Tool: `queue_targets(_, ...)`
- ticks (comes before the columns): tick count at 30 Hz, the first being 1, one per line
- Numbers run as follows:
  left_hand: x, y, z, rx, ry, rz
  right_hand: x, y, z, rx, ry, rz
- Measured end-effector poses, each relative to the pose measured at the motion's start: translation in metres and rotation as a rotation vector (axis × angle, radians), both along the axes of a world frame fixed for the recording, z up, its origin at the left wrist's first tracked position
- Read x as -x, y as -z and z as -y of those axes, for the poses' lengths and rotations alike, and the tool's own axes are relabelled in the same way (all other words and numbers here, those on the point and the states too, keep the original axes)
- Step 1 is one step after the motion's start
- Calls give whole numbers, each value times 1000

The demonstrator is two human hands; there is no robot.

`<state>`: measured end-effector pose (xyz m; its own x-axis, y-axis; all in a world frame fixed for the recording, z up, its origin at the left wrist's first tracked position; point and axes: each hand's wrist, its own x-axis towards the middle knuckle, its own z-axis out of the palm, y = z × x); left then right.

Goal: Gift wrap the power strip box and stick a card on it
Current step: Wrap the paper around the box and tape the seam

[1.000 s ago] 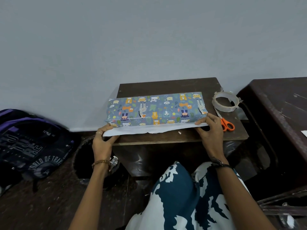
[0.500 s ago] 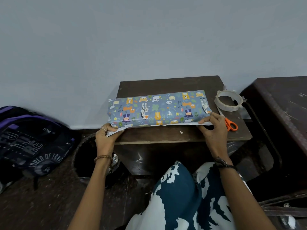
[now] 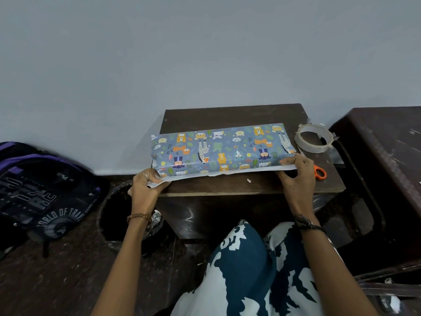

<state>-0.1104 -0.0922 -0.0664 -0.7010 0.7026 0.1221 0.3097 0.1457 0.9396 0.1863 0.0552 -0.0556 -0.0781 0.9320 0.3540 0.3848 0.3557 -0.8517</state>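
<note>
- Box [image 3: 222, 149], wrapped in blue animal-print paper, lies lengthwise on small dark desk [image 3: 234, 115], near its front edge.
- White underside of paper [image 3: 227, 174] sticks out as a flap along box's near side, flat on desk.
- L hand [image 3: 145, 185] at box's near-left corner, off desk's left edge; fingers curled, pinching the flap end w/ thumb on top. Ring on one finger, bead bracelet at wrist.
- R hand [image 3: 296, 176] at box's near-right corner; thumb pressed on printed paper at the edge, other fingers curled under/around flap – holding paper there.
- Tape roll [image 3: 314, 138] on desk just right of box, loose end hanging off roll's far side.
- Scissors [image 3: 319, 172], orange handles, on desk right of R hand; blades mostly hidden behind hand.
- Small white scrap [image 3: 249, 180] on desk in front of flap.
- Bag [image 3: 43, 190], black/purple, on floor at left by wall.
- Dark bin [image 3: 118, 213] on floor below L hand, w/ foil bit at rim.
- 2nd dark desk [image 3: 391, 137] at right.
- Person's lap in teal/white print at bottom centre.
</note>
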Motion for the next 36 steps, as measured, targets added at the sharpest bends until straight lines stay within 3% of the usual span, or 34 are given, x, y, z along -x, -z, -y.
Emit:
queue_targets(8, -10, -7, 0, 74, -16, -100, 1, 1, 2, -38, 35, 38)
queue_targets(12, -26, -14, 5, 191, -222, -291, 1, -5, 10, -34, 43, 82)
queue_targets(15, -39, -26, 8, 139, -234, -389, 4, -9, 18, -56, 101, 190)
queue_targets(18, -53, -47, -6, 50, -115, -568, 10, -7, 24, -240, 104, 394)
queue_targets(21, -77, -69, -42, 47, 156, -735, 25, -1, 33, -382, 23, 592)
queue_targets(27, -109, -70, -111, 582, 607, -1077, 40, 4, 42, -490, -70, 684)
queue_targets(36, -100, -55, -113, 647, 640, -965, 36, 5, 39, -453, -105, 608)
